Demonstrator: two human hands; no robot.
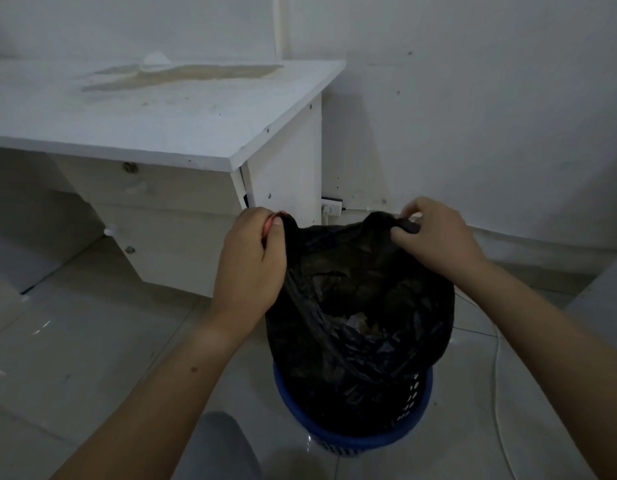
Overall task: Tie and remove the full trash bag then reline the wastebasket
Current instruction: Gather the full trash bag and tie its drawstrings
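A crinkled black plastic trash bag (362, 306) is gripped at its top edges by the left hand (253, 258) and right hand (435, 237), below them, partly inside a round blue plastic wastebasket (355, 438).

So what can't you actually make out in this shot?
Head view only:
Trash bag contents: dark folds hide all but pale scraps.
Wastebasket inside: covered by the bag.
Pink strip at the left hand: too small to identify.
White cable: cut off by the bottom edge.
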